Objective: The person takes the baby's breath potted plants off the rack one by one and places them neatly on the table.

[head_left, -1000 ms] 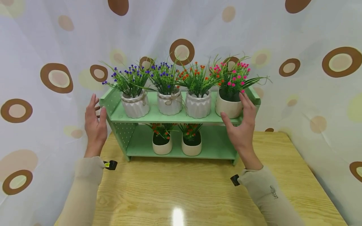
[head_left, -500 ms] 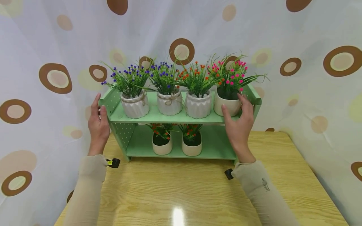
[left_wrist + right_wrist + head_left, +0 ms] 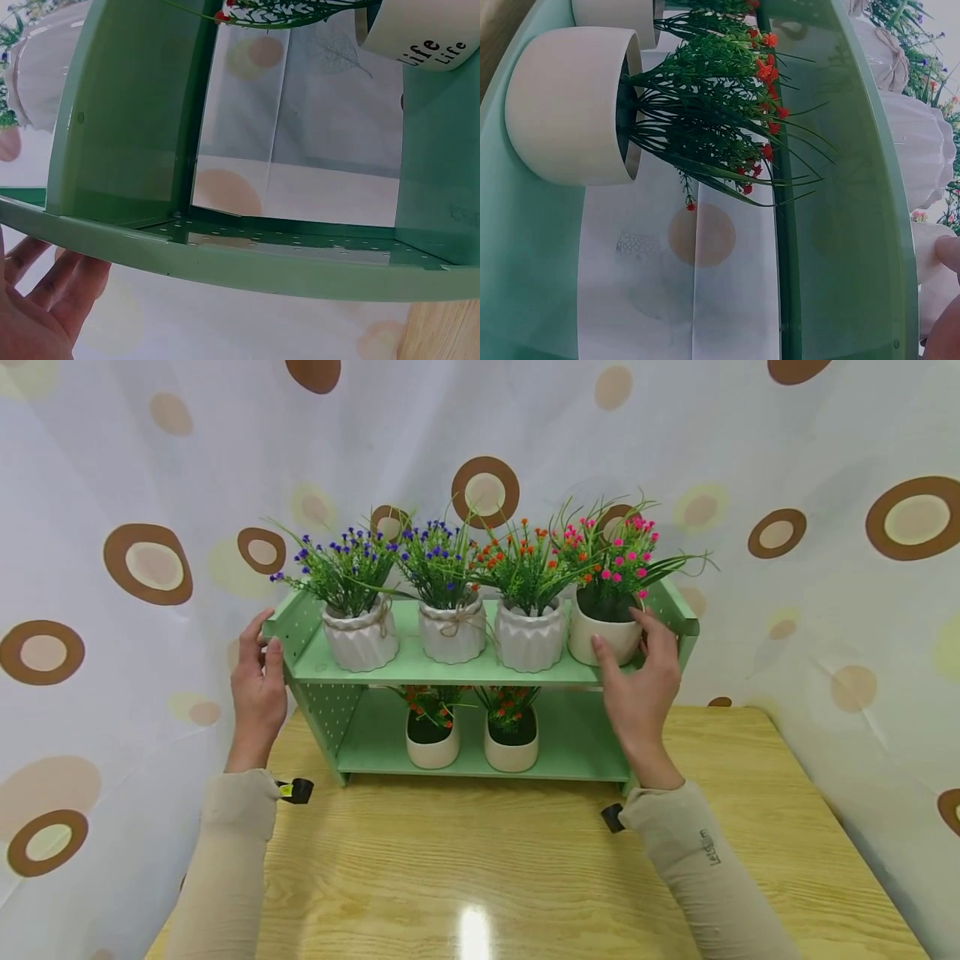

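A green two-tier shelf (image 3: 450, 677) stands on the wooden table. At the right end of its upper tier sits a cream pot (image 3: 588, 640) with pink flowers. My right hand (image 3: 643, 693) holds this pot, thumb on the front and fingers round its right side. Against the shelf's left side panel rests my left hand (image 3: 258, 697); in the left wrist view its fairly straight fingers (image 3: 79, 289) touch the panel's outer face. The right wrist view shows only the thumb (image 3: 949, 253) and part of the hand at the pot.
Three white fluted pots, one (image 3: 529, 642) with orange flowers and two (image 3: 360, 642) with purple ones, share the upper tier. Two cream pots (image 3: 512, 755) with red flowers stand on the lower tier. A spotted curtain (image 3: 570, 418) hangs close behind the shelf.
My right hand has moved left onto the pink-flowered pot, which has shifted slightly left and back. The left hand has come in against the shelf's side. The other pots keep their places.
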The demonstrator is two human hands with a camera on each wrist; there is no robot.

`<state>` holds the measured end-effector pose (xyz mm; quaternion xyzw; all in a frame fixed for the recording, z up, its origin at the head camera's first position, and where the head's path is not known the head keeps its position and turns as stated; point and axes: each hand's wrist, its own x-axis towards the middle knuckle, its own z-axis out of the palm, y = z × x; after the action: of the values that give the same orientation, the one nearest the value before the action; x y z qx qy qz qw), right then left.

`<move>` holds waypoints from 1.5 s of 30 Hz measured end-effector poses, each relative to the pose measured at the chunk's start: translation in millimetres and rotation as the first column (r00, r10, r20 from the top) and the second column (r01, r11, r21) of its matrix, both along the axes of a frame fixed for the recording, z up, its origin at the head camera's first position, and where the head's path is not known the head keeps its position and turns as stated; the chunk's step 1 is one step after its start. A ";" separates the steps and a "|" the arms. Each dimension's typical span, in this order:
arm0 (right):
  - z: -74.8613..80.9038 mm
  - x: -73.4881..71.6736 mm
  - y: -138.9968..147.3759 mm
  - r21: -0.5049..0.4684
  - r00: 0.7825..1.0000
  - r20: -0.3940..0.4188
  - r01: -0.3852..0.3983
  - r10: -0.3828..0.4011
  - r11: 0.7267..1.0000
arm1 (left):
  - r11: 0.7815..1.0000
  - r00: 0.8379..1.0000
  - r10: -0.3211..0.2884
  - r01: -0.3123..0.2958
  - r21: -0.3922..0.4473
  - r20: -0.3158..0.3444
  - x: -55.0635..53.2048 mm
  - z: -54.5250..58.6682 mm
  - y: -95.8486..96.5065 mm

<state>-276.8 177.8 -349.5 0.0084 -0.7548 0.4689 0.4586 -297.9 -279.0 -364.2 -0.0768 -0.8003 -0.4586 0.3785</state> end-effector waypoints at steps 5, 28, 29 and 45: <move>0.2 0.8 -0.3 -0.008 1.000 -0.016 0.002 -0.002 1.000 | 1.000 1.000 0.001 -0.001 -0.001 0.005 0.6 0.4 0.0; -3.4 11.6 0.1 -0.039 0.998 -0.058 -0.016 0.013 0.999 | 1.000 1.000 0.011 -0.011 -0.010 0.019 1.1 -0.2 -0.3; -3.1 12.5 -0.2 -0.040 0.998 -0.062 -0.018 0.016 0.999 | 1.000 1.000 0.010 -0.010 -0.010 0.018 1.2 0.0 -0.4; -1.8 30.7 3.0 -0.033 0.997 -0.069 -0.048 0.046 0.998 | 1.000 1.000 0.007 -0.006 -0.015 0.024 2.6 1.6 0.1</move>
<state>-246.1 180.8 -351.3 0.0340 -0.7300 0.4921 0.4731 -295.3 -278.9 -362.6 -0.0715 -0.8085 -0.4523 0.3697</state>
